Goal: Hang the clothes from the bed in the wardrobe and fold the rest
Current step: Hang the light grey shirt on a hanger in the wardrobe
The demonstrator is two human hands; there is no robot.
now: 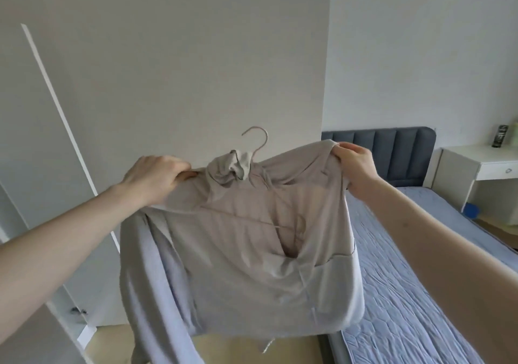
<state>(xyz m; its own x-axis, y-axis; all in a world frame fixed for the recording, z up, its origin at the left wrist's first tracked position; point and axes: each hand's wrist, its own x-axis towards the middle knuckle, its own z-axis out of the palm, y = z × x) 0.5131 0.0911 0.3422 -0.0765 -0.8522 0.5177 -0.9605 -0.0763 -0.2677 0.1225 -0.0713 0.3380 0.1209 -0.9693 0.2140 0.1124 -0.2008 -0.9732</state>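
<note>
Hanging step: my left hand (pixel 157 175) and right hand (pixel 354 164) each pinched a shoulder of the beige top (pixel 238 246) over its hanger (pixel 259 142). Judged next: seat both shoulders squarely, then carry it to the wardrobe (pixel 42 145).

Your two hands, left (pixel 157 177) and right (pixel 357 167), and both forearms are bare, with no sleeves, gloves, rings or watch showing.

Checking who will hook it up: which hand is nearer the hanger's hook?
Left. The left hand grips the garment just left of the hanger hook; the right hand grips the far shoulder, farther off.
</note>
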